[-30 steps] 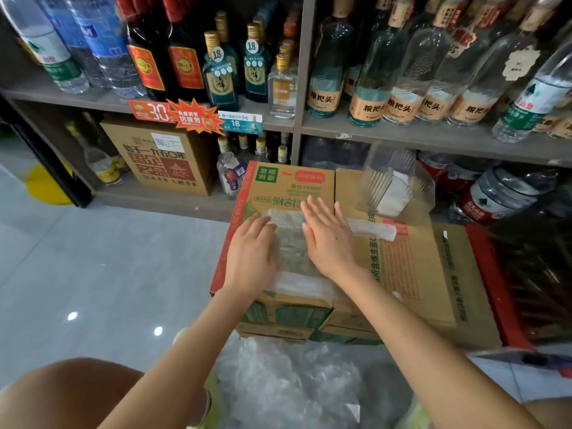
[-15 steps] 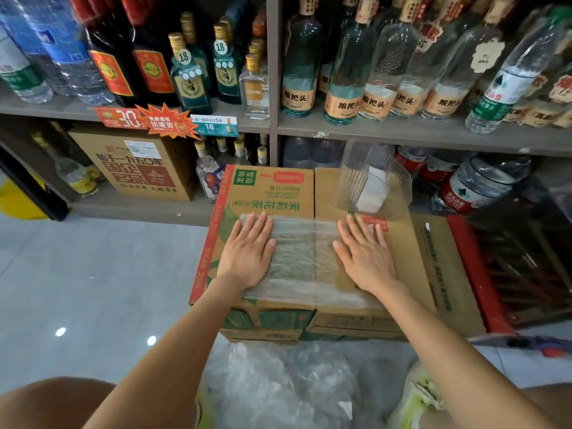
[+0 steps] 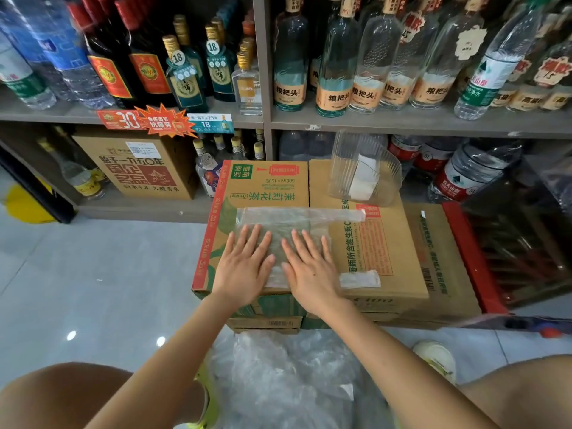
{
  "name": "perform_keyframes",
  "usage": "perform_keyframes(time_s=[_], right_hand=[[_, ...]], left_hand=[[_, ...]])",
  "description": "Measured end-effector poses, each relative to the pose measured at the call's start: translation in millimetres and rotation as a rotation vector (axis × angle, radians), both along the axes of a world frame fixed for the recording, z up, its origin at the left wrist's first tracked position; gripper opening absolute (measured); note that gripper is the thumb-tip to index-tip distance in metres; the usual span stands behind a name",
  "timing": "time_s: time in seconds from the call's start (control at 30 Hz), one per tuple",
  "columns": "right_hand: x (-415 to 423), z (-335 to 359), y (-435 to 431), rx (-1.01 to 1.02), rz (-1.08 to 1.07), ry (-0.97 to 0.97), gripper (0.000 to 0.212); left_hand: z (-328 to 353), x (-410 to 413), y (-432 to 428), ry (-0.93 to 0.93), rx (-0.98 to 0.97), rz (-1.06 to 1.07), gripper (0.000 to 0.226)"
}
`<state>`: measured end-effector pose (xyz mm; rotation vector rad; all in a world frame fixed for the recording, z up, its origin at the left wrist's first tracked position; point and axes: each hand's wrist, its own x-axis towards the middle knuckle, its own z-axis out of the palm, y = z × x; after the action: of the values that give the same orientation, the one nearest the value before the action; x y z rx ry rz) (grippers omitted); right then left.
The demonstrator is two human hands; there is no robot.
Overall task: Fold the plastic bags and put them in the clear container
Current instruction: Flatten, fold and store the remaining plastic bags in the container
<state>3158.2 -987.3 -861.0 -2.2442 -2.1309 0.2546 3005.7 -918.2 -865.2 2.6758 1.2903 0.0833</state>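
A clear plastic bag (image 3: 278,222) is lying flat on top of two cardboard boxes (image 3: 266,187) that are standing side by side on the floor in front of a shelf (image 3: 402,123) of bottles. Both hands are resting palm down on the bag, side by side, with the fingers straight and slightly fanned. The left hand (image 3: 244,264) is pressing on the bag's left part. The right hand (image 3: 309,269) is pressing just beside it, with the two thumbs nearly meeting over the plastic. Neither hand is pinching or curling round anything. A narrow strip of the bag is reaching out to the right beyond the right hand's fingertips, and a second small tab of it is showing near that wrist.

The clear container (image 3: 365,168) is sitting on the right box, beyond the right hand and apart from it, with something white showing inside. A heap of loose plastic bags (image 3: 288,376) is lying on the floor under the forearms, close to the person's knees.
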Motion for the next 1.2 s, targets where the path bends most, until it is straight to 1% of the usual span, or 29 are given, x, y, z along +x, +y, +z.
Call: perform_keyframes(time_s=[0.03, 0.13, 0.23, 0.27, 0.33, 0.37, 0.43, 0.5, 0.57, 0.63, 0.73, 0.8, 0.87, 0.9, 0.97, 1.03, 1.13, 1.2], right_hand=[[5, -2, -5, 0.0, -0.011, -0.011, 0.063], [37, -5, -27, -0.031, -0.078, -0.054, 0.058], [71, -7, -49, -0.049, -0.183, -0.113, 0.066], [78, -7, -54, -0.048, -0.202, -0.123, 0.07], [82, -3, -59, 0.012, -0.21, -0.083, 0.074], [79, 0, -59, 0.062, -0.186, -0.047, 0.073], [66, 6, -56, 0.145, -0.065, 0.026, 0.067], [53, 8, -52, 0.16, 0.092, 0.038, 0.067], [47, 4, -51, 0.18, 0.21, 0.015, 0.058], [46, -2, -54, 0.246, 0.235, 0.039, 0.041], [46, -3, -60, 0.38, 0.211, 0.141, 0.016], [47, 2, -65, 0.398, 0.183, 0.191, 0.021], [45, 13, -67, 0.378, 0.102, 0.277, 0.027], [44, 20, -68, 0.338, 0.039, 0.338, 0.026], [46, 31, -64, 0.185, -0.065, 0.47, 0.023], [49, 42, -55, 0.093, -0.098, 0.574, 0.021], [53, 57, -36, 0.02, -0.135, 0.678, 0.018], [57, 63, -23, 0.012, -0.148, 0.644, 0.018]], left_hand=[[-6, -3, -2, -0.009, -0.005, 0.019, 0.082], [-12, -5, 0, 0.001, -0.013, 0.049, 0.074], [-8, -2, 0, 0.022, -0.001, 0.04, 0.072], [-8, -2, 0, 0.034, -0.009, 0.039, 0.075], [-7, -3, 2, 0.027, -0.036, 0.04, 0.083], [-6, -5, 3, -0.005, -0.066, 0.039, 0.085], [0, -7, 4, -0.171, -0.165, 0.061, 0.083], [8, -11, 3, -0.387, -0.291, 0.131, 0.07], [15, -17, 2, -0.537, -0.36, 0.202, 0.055], [23, -24, -2, -0.576, -0.357, 0.205, 0.055], [32, -36, -13, -0.58, -0.361, 0.153, 0.069], [32, -44, -18, -0.588, -0.4, 0.101, 0.069], [32, -51, -22, -0.619, -0.446, 0.072, 0.073], [33, -54, -23, -0.643, -0.476, 0.079, 0.075], [36, -56, -23, -0.69, -0.546, 0.12, 0.069], [39, -55, -22, -0.722, -0.581, 0.165, 0.063], [41, -50, -16, -0.688, -0.549, 0.224, 0.071], [40, -44, -10, -0.601, -0.467, 0.269, 0.068]])
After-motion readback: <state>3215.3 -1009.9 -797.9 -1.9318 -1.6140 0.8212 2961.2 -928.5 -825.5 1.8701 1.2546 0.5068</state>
